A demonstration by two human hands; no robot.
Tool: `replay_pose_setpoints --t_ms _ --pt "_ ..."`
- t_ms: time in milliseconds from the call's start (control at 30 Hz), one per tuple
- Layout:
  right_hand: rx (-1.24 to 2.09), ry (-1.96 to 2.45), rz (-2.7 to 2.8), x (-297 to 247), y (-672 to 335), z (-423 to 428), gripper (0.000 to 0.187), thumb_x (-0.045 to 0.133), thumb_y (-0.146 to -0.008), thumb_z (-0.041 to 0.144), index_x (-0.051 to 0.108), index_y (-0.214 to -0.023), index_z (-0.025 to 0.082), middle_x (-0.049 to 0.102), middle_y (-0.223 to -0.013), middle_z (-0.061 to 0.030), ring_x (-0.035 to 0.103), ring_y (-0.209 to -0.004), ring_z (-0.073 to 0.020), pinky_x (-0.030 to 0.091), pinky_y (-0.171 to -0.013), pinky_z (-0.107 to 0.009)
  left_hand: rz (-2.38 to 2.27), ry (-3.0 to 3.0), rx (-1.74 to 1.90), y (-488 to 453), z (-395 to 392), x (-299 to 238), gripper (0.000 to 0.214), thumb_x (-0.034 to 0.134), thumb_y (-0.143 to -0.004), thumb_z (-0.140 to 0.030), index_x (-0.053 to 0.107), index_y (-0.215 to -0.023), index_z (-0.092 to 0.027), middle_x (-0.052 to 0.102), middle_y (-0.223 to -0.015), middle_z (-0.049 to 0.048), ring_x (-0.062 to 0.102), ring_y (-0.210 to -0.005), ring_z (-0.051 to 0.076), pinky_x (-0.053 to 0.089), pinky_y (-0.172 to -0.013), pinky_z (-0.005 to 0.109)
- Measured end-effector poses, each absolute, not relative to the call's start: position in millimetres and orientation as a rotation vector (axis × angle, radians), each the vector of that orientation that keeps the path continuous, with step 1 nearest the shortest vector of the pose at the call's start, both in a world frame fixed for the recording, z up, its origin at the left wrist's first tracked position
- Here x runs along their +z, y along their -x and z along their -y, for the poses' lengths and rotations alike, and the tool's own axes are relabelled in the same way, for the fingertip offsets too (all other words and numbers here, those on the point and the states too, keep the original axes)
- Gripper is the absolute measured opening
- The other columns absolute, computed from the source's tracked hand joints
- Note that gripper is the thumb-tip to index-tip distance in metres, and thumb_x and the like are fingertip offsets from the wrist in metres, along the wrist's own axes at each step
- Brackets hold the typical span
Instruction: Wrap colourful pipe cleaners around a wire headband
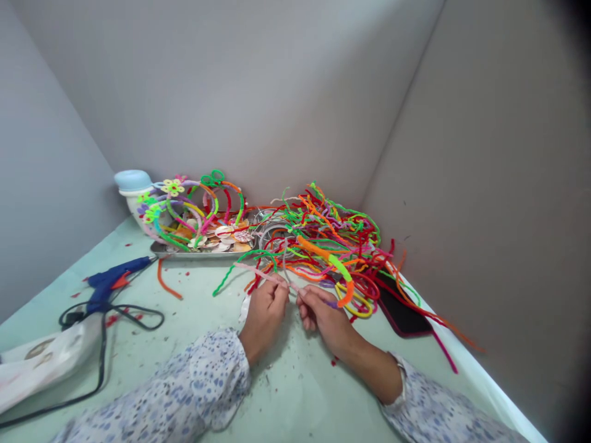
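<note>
**A pale pink pipe cleaner in a two-handed pinch**

The fuzzy wire stem slants up and away from the person's fingers, its far end reaching toward a tangled heap of pipe cleaners. The left hand and right hand are narrowly closed and almost meet, each pinching the stem. A purple tip shows just past the right hand; whether it joins the pink stem cannot be told.

The heap mixes red, orange, yellow, green and purple chenille, with a thick orange-and-green twist near its front. Behind the left hand, a metal tray holds round shell pieces and looped pipe-cleaner headbands, one with a yellow-green flower. A white container with a pale blue lid stands at the tray's far corner.

On the pale green tabletop lie a blue hot glue gun with a black cord, and a dark phone in a pinkish case. Print on a white bag is too blurred to read. Blue-spotted sleeves cover the forearms, and grey card walls rise behind.
</note>
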State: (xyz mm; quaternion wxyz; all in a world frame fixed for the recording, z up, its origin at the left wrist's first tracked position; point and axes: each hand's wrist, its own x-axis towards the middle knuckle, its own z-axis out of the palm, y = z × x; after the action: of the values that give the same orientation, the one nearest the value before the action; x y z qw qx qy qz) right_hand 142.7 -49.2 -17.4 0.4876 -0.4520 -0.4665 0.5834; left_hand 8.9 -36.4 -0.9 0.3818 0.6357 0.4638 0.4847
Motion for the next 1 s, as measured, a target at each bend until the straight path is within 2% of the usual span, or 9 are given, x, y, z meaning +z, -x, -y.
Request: replay_pose_setpoints --t_ms 267,467,633,767,1000 --pt "1.413 1.071 1.069 -16.0 -141.9 49.5 0.026 0.053 -0.080 0.039 0.055 -0.068 0.016 0.050 -0.052 0.0052 0.043 -0.038 -0.0044 0.032 -0.038 -0.016 -1.152 -1.427 1.340 -8.2 33.0 3.9 0.020 0.050 -0.083 -0.037 0.054 -0.086 -0.017 0.049 -0.062 -0.0048 0.042 -0.052 0.009 0.034 -0.050 0.020" --pt "1.463 1.051 0.934 -22.7 -143.4 45.7 0.026 0.055 -0.077 0.041 0.056 -0.068 0.016 0.051 -0.050 0.0046 0.044 -0.037 -0.0053 0.032 -0.036 -0.016 -1.130 -1.517 1.392 -8.4 34.9 0.6 0.019 0.054 -0.082 -0.033 0.061 -0.084 -0.016 0.058 -0.069 -0.0008 0.049 -0.057 0.011 0.040 -0.053 0.021" --pt "1.456 1.055 0.933 -23.7 -144.0 44.7 0.025 0.054 -0.078 0.038 0.056 -0.067 0.016 0.052 -0.050 0.0048 0.044 -0.035 -0.0047 0.031 -0.035 -0.016 -1.111 -1.735 1.463 -4.9 34.4 -0.1 0.014 0.056 -0.081 -0.027 0.068 -0.082 -0.019 0.064 -0.083 0.0035 0.057 -0.074 0.014 0.045 -0.065 0.024" --pt "1.440 1.079 0.952 -19.0 -142.7 45.7 0.024 0.055 -0.077 0.037 0.055 -0.065 0.016 0.050 -0.048 0.0055 0.043 -0.034 -0.0045 0.029 -0.034 -0.016 -0.975 -1.949 1.479 1.0 33.0 1.0 0.017 0.054 -0.083 -0.020 0.070 -0.089 -0.022 0.064 -0.086 0.0050 0.058 -0.082 0.015 0.047 -0.070 0.027" --pt "1.450 1.095 0.979 -16.4 -142.9 46.5 0.025 0.055 -0.076 0.037 0.054 -0.062 0.016 0.050 -0.046 0.0060 0.044 -0.034 -0.0048 0.031 -0.035 -0.016 -0.896 -2.019 1.419 4.5 32.7 -0.4 0.023 0.054 -0.083 -0.019 0.069 -0.099 -0.024 0.058 -0.088 0.0056 0.058 -0.078 0.015 0.047 -0.067 0.026"
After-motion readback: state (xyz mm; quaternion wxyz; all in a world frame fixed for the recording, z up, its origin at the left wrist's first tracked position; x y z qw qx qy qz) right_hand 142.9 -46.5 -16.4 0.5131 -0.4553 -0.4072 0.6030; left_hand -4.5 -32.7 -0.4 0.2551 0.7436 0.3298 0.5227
